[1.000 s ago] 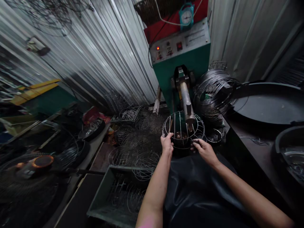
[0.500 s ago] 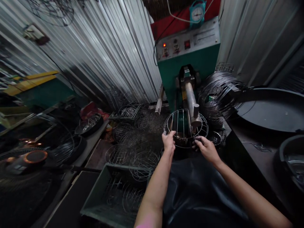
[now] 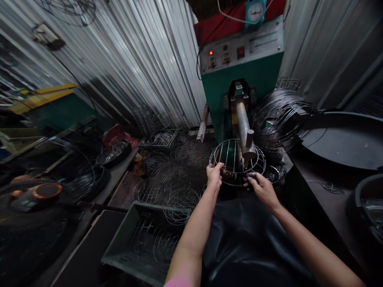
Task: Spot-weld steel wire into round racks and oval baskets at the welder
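Note:
Both my hands hold a round wire rack (image 3: pixel 228 157), a ring of bright wire crossed by straight wires. My left hand (image 3: pixel 214 175) is closed on the rack's near left edge, thumb on top. My right hand (image 3: pixel 261 189) pinches at the near right edge; its fingertips are dark and partly hidden. The rack surrounds the lower end of a metal arm (image 3: pixel 243 117), which juts from a green machine (image 3: pixel 215 93) that looks like a spot welder. A short upright cylinder (image 3: pixel 249 138) tops the arm's tip. Whether the tip touches the wire, I cannot tell.
A green crate (image 3: pixel 119 251) with wire pieces stands at lower left, beyond it a heap of wire rings (image 3: pixel 167 167). Right of the machine hang bundled wire hoops (image 3: pixel 278 115). A large shallow pan (image 3: pixel 344 139) and a dark tub (image 3: pixel 359 195) occupy the right bench.
The whole view has shifted slightly. The rack has turned or tilted a little under the arm's tip, and both hands keep nearly the same grip.

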